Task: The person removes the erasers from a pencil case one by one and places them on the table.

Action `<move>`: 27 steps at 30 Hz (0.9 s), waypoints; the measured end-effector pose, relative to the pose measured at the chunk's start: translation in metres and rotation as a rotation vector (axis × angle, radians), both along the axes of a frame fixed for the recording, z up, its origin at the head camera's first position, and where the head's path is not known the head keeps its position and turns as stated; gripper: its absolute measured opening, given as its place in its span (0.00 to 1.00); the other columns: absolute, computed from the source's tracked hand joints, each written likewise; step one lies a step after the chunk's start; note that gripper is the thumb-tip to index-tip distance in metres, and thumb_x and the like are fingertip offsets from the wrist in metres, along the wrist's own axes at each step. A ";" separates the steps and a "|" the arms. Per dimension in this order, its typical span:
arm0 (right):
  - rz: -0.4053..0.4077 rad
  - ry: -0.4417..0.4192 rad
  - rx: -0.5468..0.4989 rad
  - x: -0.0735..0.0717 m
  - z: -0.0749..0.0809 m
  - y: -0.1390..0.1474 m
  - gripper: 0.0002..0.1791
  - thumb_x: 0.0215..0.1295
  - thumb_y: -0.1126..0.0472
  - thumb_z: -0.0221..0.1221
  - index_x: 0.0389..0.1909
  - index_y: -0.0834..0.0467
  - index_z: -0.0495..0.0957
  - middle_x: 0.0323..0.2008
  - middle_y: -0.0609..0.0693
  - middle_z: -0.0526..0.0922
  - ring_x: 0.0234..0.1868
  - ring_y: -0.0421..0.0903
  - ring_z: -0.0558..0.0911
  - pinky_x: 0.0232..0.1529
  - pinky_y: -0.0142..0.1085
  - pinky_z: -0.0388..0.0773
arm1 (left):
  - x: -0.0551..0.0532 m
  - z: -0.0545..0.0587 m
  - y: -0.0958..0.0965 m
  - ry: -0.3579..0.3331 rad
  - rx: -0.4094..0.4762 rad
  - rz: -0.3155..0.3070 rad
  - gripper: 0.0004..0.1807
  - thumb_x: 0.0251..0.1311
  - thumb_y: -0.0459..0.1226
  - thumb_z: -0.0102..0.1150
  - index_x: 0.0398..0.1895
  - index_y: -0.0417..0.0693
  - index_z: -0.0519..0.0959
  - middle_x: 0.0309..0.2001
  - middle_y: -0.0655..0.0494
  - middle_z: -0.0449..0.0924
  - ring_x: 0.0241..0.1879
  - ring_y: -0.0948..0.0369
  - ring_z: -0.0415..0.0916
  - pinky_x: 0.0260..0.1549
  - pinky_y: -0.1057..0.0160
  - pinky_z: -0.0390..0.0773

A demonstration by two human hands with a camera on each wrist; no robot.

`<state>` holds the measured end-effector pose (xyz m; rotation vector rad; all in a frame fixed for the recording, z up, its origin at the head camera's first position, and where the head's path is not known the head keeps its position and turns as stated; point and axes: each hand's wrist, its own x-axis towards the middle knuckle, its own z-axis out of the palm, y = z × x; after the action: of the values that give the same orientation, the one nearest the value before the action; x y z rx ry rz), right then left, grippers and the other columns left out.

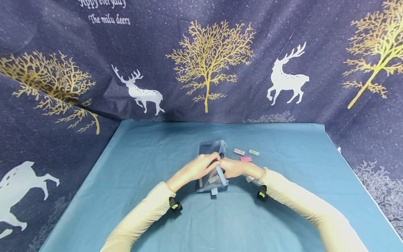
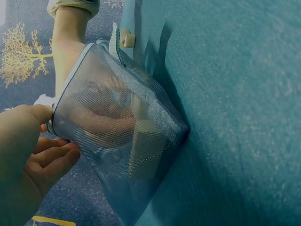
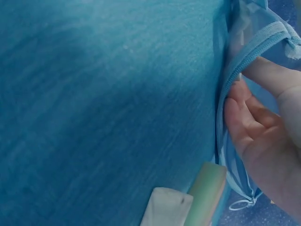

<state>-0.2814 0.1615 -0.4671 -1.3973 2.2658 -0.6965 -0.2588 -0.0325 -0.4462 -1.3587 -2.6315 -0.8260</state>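
A blue-grey mesh zipper pouch [image 1: 204, 148] lies on the table under both hands. My left hand [image 1: 204, 164] pinches its rim between thumb and fingers, seen closely in the left wrist view. My right hand [image 1: 233, 167] is at the zipped opening, its fingers bent and partly behind the zipper band [image 3: 254, 49]; whether they pinch anything is hidden. Through the mesh [image 2: 113, 165] in the left wrist view, the right hand's fingers show blurred beside a pale block [image 2: 146, 146], which looks like an eraser.
Right of the pouch lie a pink-and-white eraser [image 1: 239, 152], a pale green one [image 1: 253, 152] and a bright pink one [image 1: 246, 159]. Closer in, a whitish eraser [image 3: 167, 209] sits beside a green one [image 3: 207, 193]. A patterned dark cloth [image 1: 189, 105] rises behind the blue table cover [image 1: 151, 147].
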 end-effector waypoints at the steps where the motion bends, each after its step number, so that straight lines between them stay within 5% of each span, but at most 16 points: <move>1: 0.001 0.003 -0.013 0.000 0.000 0.000 0.18 0.53 0.73 0.57 0.46 0.61 0.72 0.29 0.48 0.78 0.27 0.32 0.66 0.30 0.24 0.68 | 0.000 0.000 0.000 0.003 -0.001 0.003 0.10 0.67 0.42 0.43 0.45 0.51 0.71 0.28 0.62 0.73 0.18 0.71 0.64 0.22 0.75 0.67; 3: 0.003 0.017 -0.038 0.000 -0.001 -0.002 0.14 0.54 0.71 0.57 0.43 0.60 0.73 0.25 0.48 0.77 0.25 0.33 0.67 0.29 0.24 0.68 | 0.000 0.000 -0.001 0.011 0.003 0.008 0.10 0.67 0.42 0.43 0.46 0.51 0.70 0.28 0.62 0.74 0.18 0.71 0.64 0.22 0.75 0.67; 8: 0.002 0.004 -0.091 0.002 -0.001 -0.007 0.12 0.57 0.65 0.60 0.43 0.59 0.74 0.34 0.50 0.82 0.32 0.35 0.76 0.36 0.25 0.74 | 0.001 0.001 -0.002 0.028 0.002 0.014 0.09 0.67 0.42 0.43 0.45 0.51 0.71 0.33 0.61 0.77 0.19 0.71 0.65 0.23 0.75 0.68; 19: -0.019 0.021 -0.043 0.002 0.000 -0.004 0.11 0.56 0.71 0.55 0.41 0.60 0.72 0.25 0.45 0.75 0.25 0.31 0.66 0.29 0.25 0.68 | 0.001 0.003 -0.002 0.003 0.001 0.014 0.09 0.67 0.41 0.44 0.46 0.50 0.71 0.36 0.60 0.78 0.21 0.69 0.65 0.24 0.75 0.68; 27: -0.038 0.000 -0.025 0.001 0.002 -0.002 0.07 0.55 0.70 0.56 0.23 0.57 0.71 0.14 0.41 0.62 0.17 0.33 0.60 0.23 0.23 0.61 | 0.002 0.004 -0.003 -0.011 -0.016 0.023 0.08 0.67 0.40 0.43 0.45 0.50 0.70 0.30 0.60 0.75 0.17 0.70 0.60 0.20 0.75 0.65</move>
<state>-0.2801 0.1593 -0.4647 -1.3684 2.2967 -0.7397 -0.2568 -0.0351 -0.4425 -1.3294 -2.6626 -0.8142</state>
